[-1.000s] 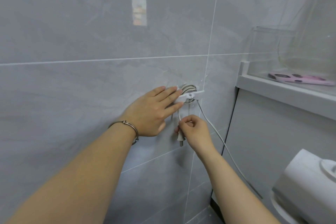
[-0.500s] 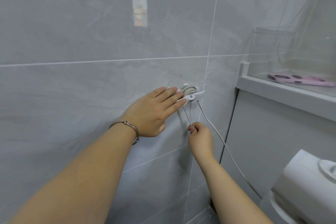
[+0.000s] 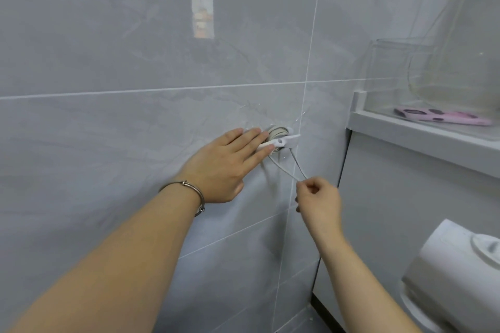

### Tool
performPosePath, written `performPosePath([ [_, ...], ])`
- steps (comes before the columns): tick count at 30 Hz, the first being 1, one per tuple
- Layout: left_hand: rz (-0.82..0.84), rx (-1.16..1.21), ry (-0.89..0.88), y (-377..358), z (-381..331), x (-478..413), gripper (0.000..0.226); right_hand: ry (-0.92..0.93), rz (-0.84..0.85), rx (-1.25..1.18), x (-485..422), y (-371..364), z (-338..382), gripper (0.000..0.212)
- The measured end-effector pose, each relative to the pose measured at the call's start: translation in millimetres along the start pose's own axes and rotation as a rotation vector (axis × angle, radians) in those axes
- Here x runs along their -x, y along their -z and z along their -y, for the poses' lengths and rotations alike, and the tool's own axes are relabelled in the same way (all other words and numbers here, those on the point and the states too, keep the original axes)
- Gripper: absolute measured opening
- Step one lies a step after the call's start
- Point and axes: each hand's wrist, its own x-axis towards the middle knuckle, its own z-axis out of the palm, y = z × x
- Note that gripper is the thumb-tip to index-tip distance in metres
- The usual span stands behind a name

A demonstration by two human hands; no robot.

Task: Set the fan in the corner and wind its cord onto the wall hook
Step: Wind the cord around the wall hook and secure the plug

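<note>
The left hand (image 3: 224, 167), fingers straight, braces the wall hook (image 3: 288, 140) so the cord (image 3: 277, 133) wound there cannot slip, while the right hand (image 3: 318, 197) pinches its slack taut just below; the fan (image 3: 457, 278) sits low right.

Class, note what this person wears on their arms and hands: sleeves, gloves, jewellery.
No sleeves or gloves show. A thin silver-coloured bangle circles the wrist of the left hand; the right hand and its wrist wear nothing. No rings show.

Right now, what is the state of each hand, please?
Left hand: open, straight fingers touching the wall hook.
Right hand: closed, pinching the cord.
</note>
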Motion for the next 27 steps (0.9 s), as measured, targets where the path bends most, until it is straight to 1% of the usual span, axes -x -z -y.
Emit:
performPosePath([
  [2,0.008,-0.004,0.003,1,0,0,0.073,-0.024,-0.017,-0.178,4,10,12,0.014],
  [4,0.013,0.0,0.006,2,0,1,0.073,-0.127,0.028,-0.448,4,17,24,0.02],
  [7,0.001,0.009,0.004,2,0,1,0.072,-0.384,0.171,-0.988,-2,26,34,0.015],
  [8,-0.003,0.011,0.004,2,0,1,0.072,-0.454,0.215,-1.134,-4,29,34,0.013],
  [9,-0.007,0.014,0.004,2,0,1,0.071,-0.503,0.258,-1.255,-6,32,32,0.015],
  [10,-0.01,0.017,0.006,2,0,0,0.071,-0.53,0.306,-1.372,-7,34,30,0.021],
  [12,-0.015,0.028,0.011,4,0,0,0.07,-0.527,0.401,-1.598,-8,34,24,0.039],
  [13,-0.016,0.035,0.014,4,-1,0,0.07,-0.502,0.442,-1.668,-6,34,22,0.04],
  [15,-0.02,0.041,0.016,4,-1,0,0.069,-0.442,0.506,-1.785,-3,29,20,0.036],
  [16,-0.019,0.039,0.017,4,-1,0,0.069,-0.403,0.519,-1.833,-2,25,20,0.049],
  [17,-0.019,0.036,0.016,4,-1,0,0.07,-0.383,0.517,-1.853,-5,21,19,0.064],
  [18,-0.017,0.03,0.016,4,-1,0,0.07,-0.382,0.498,-1.833,-8,16,18,0.071],
  [19,-0.016,0.025,0.016,4,-1,0,0.07,-0.38,0.467,-1.775,-11,12,19,0.066],
  [20,-0.014,0.018,0.015,4,-2,0,0.07,-0.383,0.433,-1.683,-12,10,22,0.05],
  [22,-0.008,-0.005,0.006,4,-1,1,0.068,-0.409,0.339,-1.459,-17,5,29,0.011],
  [23,-0.008,-0.017,-0.004,4,-1,1,0.067,-0.399,0.3,-1.368,-19,3,30,0.007],
  [25,-0.008,-0.041,-0.022,3,0,0,0.064,-0.361,0.277,-1.221,-24,2,29,0.022],
  [27,-0.003,-0.063,-0.032,2,0,0,0.062,-0.304,0.275,-1.093,-25,2,30,0.031],
])
